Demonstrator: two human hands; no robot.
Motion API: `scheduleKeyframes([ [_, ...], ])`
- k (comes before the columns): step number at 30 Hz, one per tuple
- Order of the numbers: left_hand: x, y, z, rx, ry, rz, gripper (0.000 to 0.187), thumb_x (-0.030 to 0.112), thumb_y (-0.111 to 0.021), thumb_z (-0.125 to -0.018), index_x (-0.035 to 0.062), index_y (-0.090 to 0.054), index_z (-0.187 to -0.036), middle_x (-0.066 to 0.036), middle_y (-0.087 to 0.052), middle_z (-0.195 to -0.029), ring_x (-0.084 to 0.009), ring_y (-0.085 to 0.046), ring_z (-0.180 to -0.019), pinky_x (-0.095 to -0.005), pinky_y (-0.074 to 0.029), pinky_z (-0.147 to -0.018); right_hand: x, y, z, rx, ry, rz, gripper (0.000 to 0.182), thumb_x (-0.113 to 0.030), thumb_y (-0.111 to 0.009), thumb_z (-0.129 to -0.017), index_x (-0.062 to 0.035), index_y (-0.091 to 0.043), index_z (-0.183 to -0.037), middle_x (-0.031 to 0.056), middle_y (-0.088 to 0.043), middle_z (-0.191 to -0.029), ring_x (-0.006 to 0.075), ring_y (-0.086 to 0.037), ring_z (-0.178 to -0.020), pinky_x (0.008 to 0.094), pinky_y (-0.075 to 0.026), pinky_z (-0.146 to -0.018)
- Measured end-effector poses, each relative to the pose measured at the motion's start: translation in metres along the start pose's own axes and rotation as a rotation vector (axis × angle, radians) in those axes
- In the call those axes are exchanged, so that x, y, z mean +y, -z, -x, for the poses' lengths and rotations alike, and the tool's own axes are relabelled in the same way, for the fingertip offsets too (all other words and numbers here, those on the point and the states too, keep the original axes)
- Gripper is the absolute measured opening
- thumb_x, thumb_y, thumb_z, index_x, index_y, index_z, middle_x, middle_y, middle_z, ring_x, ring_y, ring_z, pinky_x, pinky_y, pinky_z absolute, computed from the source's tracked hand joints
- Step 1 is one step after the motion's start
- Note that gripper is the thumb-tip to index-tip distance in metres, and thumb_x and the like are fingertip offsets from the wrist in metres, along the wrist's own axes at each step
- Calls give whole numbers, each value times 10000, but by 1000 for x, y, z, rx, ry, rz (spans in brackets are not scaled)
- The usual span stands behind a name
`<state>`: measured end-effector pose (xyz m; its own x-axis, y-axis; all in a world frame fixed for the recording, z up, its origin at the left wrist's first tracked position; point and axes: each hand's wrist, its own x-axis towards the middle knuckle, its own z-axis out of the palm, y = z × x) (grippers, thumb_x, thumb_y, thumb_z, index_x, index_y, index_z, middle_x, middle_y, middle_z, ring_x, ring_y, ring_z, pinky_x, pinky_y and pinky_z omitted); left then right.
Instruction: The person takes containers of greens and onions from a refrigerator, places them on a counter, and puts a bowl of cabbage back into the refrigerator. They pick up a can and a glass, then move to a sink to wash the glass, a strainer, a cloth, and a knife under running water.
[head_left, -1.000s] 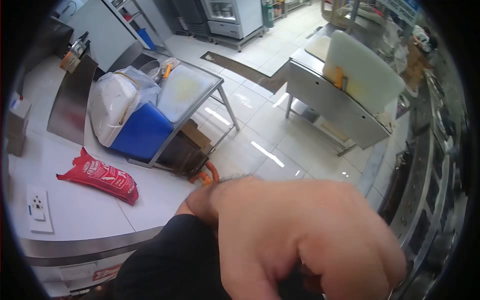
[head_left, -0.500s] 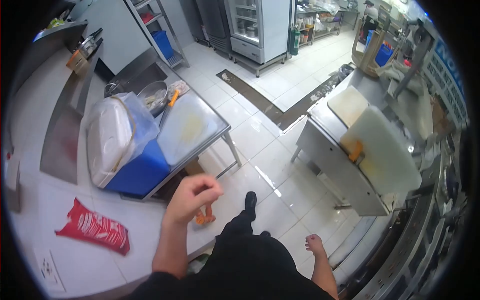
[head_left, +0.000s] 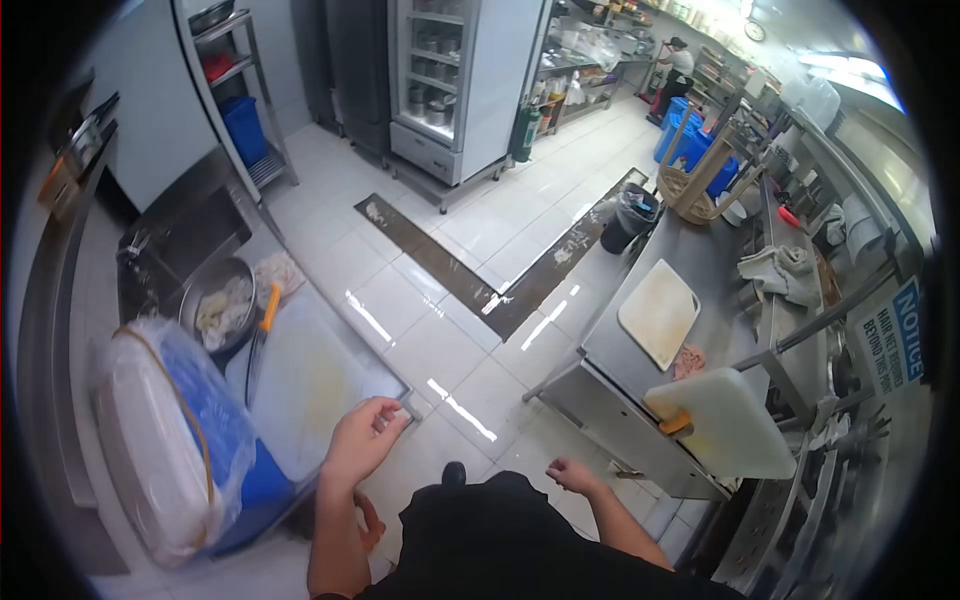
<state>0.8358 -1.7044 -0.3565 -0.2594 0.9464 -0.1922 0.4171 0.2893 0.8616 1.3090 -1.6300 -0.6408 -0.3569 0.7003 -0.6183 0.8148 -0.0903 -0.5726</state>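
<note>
My left hand [head_left: 368, 440] hovers by the near corner of the steel table, its fingers curled in and nothing seen in them. Closest to it is a white cutting board [head_left: 310, 395], stained yellowish in the middle. Along that board's far left edge lies a knife with an orange handle [head_left: 270, 306]. A metal bowl [head_left: 245, 268] of pale food pieces stands behind the knife. Low on the right, my right hand [head_left: 570, 474] hangs over the floor, fingers curled, with nothing visible in it. Partly behind my left forearm is an orange item [head_left: 371, 522] I cannot identify.
A blue cooler [head_left: 255, 495] with a plastic-covered white lid stands left. On the right, a steel counter [head_left: 590, 400] carries a small board [head_left: 660, 312] and a large tilted board [head_left: 735, 425]. A floor drain channel [head_left: 440, 258] crosses ahead. A person [head_left: 678, 75] stands far back.
My view has moved forward along the floor between the tables and tilted up. The red packet has left view. My left hand is now beside the cutting board's table; both hands remain curled.
</note>
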Motion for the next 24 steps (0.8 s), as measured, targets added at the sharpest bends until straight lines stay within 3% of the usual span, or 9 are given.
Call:
scheduleKeyframes([
  [4,8,0,-92,-27,-7,-223,355,296,-716,-894,49,-678,-1146,-139,-687,-1075,-299,-678,-925,-397,-539,-845,-97,47,-35,86,91,-40,338,-347,-663,-951,-48,-690,-1107,100,-738,-966,193,-699,-818,345,-557,-718],
  [8,-40,-16,-171,9,-38,-517,467,386,-716,-885,62,-664,-1217,-164,-676,-1161,-323,-648,-1082,-420,-515,-941,-142,76,-76,32,148,17,358,-330,-671,-952,-40,-680,-1162,106,-747,-1001,221,-701,-824,365,-555,-775],
  [9,-49,-20,-188,1,8,-516,482,411,-713,-883,71,-660,-1221,-170,-665,-1183,-339,-630,-1125,-437,-506,-962,-152,80,-93,-14,168,43,359,-323,-674,-952,-39,-679,-1171,106,-747,-1003,227,-701,-825,369,-553,-787],
  [12,-77,-19,-238,4,223,-551,564,470,-710,-873,86,-631,-1279,-185,-613,-1306,-351,-584,-1238,-487,-447,-1049,-180,103,-146,-134,86,-3,387,-351,-676,-944,-17,-690,-1139,168,-733,-1098,305,-700,-1030,402,-535,-911],
  [15,-106,-14,-291,75,464,-701,657,477,-706,-877,104,-550,-1394,-206,-485,-1481,-371,-512,-1342,-555,-337,-1140,-182,131,-223,-187,54,3,379,-340,-681,-945,-11,-693,-1132,174,-734,-1087,312,-707,-1019,400,-541,-902],
  [18,-126,3,-333,124,659,-790,747,491,-697,-880,121,-456,-1483,-232,-338,-1590,-403,-436,-1411,-617,-211,-1190,-198,186,-292,-128,118,2,323,-283,-681,-941,-4,-701,-1102,198,-736,-1020,330,-717,-951,406,-552,-867],
  [20,-142,14,-352,71,804,-765,769,497,-699,-869,114,-451,-1488,-241,-384,-1540,-412,-461,-1380,-646,-221,-1169,-200,220,-339,-87,6,-97,287,-244,-678,-938,4,-697,-1081,198,-734,-977,298,-721,-902,395,-565,-812],
  [22,-145,23,-367,-2,916,-740,801,512,-694,-863,106,-430,-1502,-273,-366,-1544,-426,-459,-1379,-665,-203,-1168,-151,244,-409,0,227,26,217,-208,-648,-971,-20,-654,-1080,81,-693,-880,161,-659,-697,324,-536,-574],
  [24,-147,27,-373,-67,973,-748,810,495,-697,-864,92,-420,-1510,-304,-297,-1582,-456,-441,-1388,-672,-167,-1178,-185,284,-440,-65,160,28,215,-221,-642,-976,-31,-650,-1079,73,-684,-879,159,-656,-699,318,-535,-576],
])
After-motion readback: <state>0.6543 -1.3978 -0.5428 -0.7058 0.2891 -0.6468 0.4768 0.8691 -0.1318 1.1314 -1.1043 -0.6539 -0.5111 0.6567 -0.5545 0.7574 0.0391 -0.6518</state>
